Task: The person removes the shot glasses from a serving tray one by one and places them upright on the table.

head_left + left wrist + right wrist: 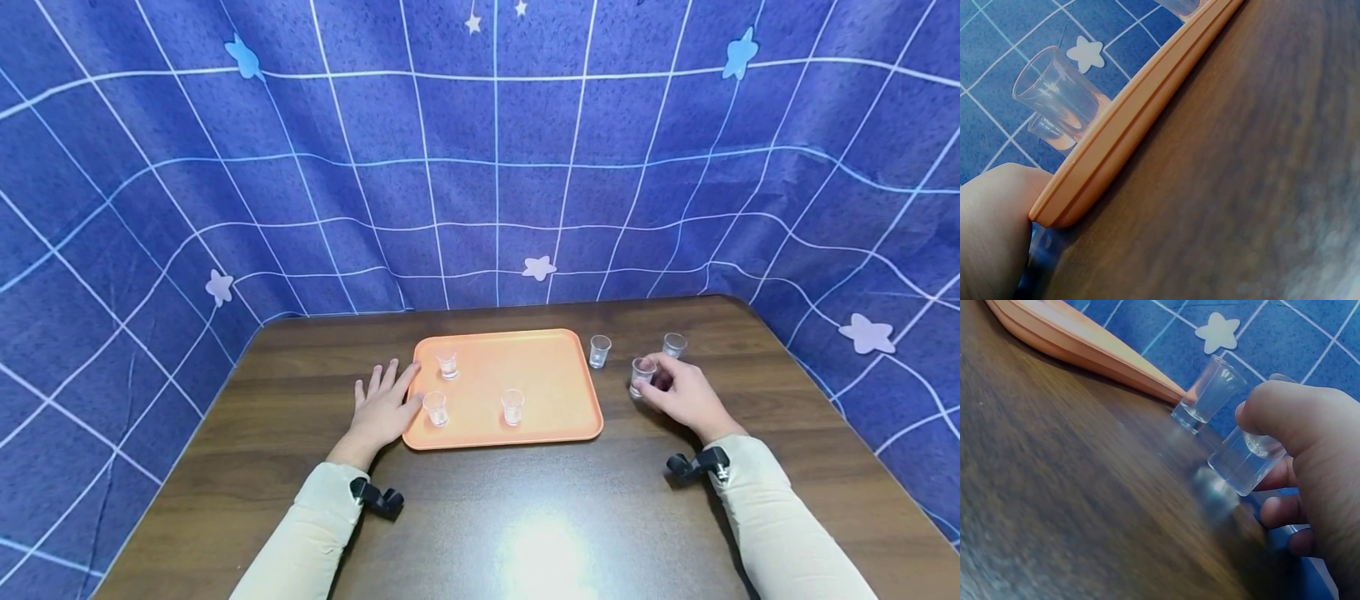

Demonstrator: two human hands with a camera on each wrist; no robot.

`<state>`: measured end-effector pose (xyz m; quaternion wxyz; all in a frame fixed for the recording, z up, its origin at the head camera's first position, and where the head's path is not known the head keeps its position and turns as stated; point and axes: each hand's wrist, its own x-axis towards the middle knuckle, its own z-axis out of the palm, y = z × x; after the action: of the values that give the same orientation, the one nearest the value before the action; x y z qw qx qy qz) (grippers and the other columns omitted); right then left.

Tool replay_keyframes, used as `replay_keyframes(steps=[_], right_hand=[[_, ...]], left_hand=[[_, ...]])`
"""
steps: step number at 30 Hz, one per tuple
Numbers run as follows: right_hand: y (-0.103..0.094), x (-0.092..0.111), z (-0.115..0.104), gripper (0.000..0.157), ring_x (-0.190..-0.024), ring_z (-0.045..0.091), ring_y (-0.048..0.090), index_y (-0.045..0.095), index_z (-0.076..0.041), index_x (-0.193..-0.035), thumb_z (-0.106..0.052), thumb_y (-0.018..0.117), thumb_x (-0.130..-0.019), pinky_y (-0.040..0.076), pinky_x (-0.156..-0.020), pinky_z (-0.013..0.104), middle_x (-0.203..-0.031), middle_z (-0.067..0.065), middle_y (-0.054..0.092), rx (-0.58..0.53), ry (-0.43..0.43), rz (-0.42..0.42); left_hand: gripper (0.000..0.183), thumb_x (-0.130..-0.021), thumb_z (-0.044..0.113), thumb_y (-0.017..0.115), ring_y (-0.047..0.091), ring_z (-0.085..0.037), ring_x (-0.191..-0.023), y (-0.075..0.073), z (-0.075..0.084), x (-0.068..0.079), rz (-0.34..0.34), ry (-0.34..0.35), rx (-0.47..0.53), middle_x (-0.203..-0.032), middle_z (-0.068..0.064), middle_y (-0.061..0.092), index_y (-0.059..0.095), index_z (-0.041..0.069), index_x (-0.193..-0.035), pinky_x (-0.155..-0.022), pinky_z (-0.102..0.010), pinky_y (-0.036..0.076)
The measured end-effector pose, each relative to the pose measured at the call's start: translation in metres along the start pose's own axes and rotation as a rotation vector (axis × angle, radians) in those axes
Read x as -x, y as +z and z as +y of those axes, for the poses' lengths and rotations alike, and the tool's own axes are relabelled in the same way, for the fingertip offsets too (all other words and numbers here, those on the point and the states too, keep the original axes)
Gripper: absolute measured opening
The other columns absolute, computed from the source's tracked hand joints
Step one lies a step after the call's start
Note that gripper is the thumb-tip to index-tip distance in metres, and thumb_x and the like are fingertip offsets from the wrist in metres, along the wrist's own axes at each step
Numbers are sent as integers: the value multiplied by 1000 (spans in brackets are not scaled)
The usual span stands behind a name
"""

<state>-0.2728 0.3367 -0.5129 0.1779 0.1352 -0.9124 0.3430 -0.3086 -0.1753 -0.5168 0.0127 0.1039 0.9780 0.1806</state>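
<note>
A person sits or stands at a brown wooden table (450, 508), seen from above, with both bare hands forward. An orange tray (547, 371) lies flat near the table's far side, roughly in the middle.

The left hand (378, 417) is at the tray's left edge, fingers spread wide and thumb against the rim; it grips no glass. The right hand (686, 398), to the right of the tray, pinches a small clear held glass (1235, 462) between thumb and fingers. This glass is roughly upright, low over the table; whether its base touches the wood, I cannot tell.

Three similar glasses stand upright on the tray: a far-left glass (447, 365), a near-left glass (435, 408) close to the left thumb, and a near-middle glass (512, 407). Two more stand on the table: a tray-side glass (599, 352) just beside the tray's right edge, and an outer glass (674, 344) behind the right hand.

Both arms wear pale sleeves (780, 508), with a black device (378, 500) at each wrist. Around the table hangs a blue cloth (457, 192) with wavy white and light-blue grid lines and stars (538, 267).
</note>
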Motion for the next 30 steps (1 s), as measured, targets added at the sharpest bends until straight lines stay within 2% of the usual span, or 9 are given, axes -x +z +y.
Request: replay_keyframes(steps=[12, 16, 30], right_hand=[[-4, 1, 6, 21, -61, 11, 56, 66, -18, -104, -25, 78, -87, 45, -57, 27, -69, -5, 61, 15, 23, 1], [-7, 3, 9, 23, -61, 10, 55, 67, -14, -104, -23, 79, -87, 44, -57, 26, -69, -5, 61, 16, 33, 18], [-12, 4, 12, 23, -59, 7, 53, 68, -12, -104, -22, 78, -87, 43, -55, 26, -66, -4, 59, 33, 23, 40]], left_hand=[[62, -103, 47, 42, 2, -45, -153, 1, 0, 1, 3, 2, 3, -168, -18, 15, 30, 27, -161, -115, -70, -7], [62, -103, 47, 42, 2, -45, -153, 1, 0, 2, 3, 3, 2, -167, -18, 16, 30, 27, -161, -115, -70, -8], [62, -104, 47, 43, 2, -45, -153, -1, 2, 1, -2, -5, 6, -168, -18, 15, 30, 27, -161, -115, -69, -8]])
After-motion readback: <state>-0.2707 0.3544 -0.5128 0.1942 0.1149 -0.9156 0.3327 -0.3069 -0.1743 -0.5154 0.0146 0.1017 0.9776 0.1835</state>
